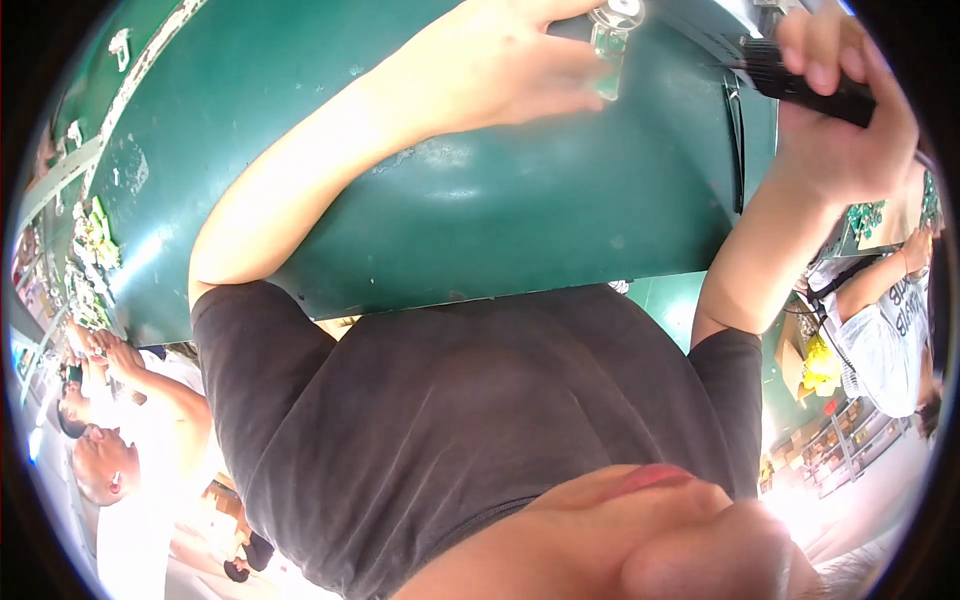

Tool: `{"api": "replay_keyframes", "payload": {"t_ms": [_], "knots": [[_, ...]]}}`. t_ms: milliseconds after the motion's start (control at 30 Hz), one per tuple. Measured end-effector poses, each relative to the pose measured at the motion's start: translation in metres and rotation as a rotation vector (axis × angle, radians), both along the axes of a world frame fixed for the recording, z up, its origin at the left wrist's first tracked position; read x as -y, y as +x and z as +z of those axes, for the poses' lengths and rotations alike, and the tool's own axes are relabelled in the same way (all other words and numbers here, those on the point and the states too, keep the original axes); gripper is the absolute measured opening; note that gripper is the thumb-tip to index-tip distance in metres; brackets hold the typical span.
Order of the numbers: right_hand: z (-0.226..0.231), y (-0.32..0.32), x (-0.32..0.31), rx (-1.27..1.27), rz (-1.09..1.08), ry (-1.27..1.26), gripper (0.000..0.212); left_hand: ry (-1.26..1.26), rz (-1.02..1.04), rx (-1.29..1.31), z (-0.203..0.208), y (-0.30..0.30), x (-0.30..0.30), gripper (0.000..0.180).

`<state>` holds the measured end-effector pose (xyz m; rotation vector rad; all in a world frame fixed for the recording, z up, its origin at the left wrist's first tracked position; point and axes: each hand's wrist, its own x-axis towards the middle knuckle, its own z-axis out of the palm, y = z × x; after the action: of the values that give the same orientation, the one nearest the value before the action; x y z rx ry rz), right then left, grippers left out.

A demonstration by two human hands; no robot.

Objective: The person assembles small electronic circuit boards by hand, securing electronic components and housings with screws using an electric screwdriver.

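My left hand (480,75) is over the upper middle of the green table (480,220), its fingers closed on the edge of a small green circuit board (607,62). A round silvery part (620,12) sits at the board's upper end, near the top edge of the view. Off to the right, my right hand (845,135) is wrapped round the black ridged handle of a screwdriver-like tool (800,82). Its thin tip points left toward the board and is apart from it. Both hands are a little blurred.
A dark cord-like strip (738,150) lies by the table's right edge. Loose small parts (95,250) are piled at the far left, where people (130,430) work. Another person in a white shirt (890,330) stands at the right, near a yellow bundle (822,368).
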<state>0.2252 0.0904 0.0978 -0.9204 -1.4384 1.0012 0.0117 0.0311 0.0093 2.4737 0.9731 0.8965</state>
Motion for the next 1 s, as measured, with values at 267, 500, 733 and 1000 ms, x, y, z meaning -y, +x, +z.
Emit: {"api": "replay_keyframes", "payload": {"t_ms": [267,500,733,1000], "knots": [[-0.054,-0.004,0.022,0.072,0.302,0.246,0.050,0.151,-0.002,-0.133,-0.014,-0.002,0.000,0.020],[-0.061,-0.007,0.019,0.075,0.297,0.239,0.050,-0.013,-0.036,0.064,-0.010,-0.001,0.001,0.018],[-0.061,-0.019,0.029,-0.005,0.372,0.192,0.048,-0.010,-0.042,0.094,-0.014,-0.005,0.002,0.017],[-0.082,-0.017,-0.003,-0.173,0.405,0.167,0.014,0.044,-0.016,0.119,-0.017,-0.009,0.003,0.018]]}}
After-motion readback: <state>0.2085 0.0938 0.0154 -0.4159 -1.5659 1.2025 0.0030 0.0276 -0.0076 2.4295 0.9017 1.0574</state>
